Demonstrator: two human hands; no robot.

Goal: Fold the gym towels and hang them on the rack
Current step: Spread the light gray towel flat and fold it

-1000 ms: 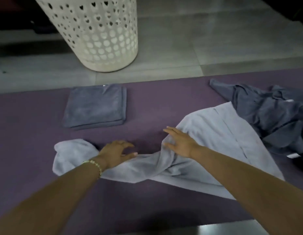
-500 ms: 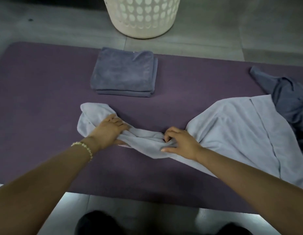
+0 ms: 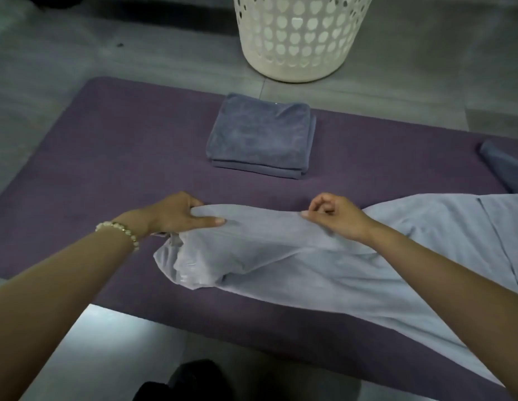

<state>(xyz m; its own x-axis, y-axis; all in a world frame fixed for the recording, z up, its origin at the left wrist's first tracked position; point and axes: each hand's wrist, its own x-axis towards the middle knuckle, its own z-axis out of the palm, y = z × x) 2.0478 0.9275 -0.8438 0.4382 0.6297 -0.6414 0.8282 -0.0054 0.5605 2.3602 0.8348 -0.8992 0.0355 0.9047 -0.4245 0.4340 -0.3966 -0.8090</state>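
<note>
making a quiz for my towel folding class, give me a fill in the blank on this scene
1. The left hand and right hand pinch the unfolded towel, the ____ grey of the two shades.
2. The folded towel lies on the ____ mat.
3. The beaded bracelet is on the ____ wrist.
Missing words: lighter; purple; left.

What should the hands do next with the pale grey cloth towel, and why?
The left hand and right hand both pinch the upper edge of the pale grey cloth towel, whose left end lies bunched on the purple mat. So probably draw them apart to spread it flat before folding.
</note>
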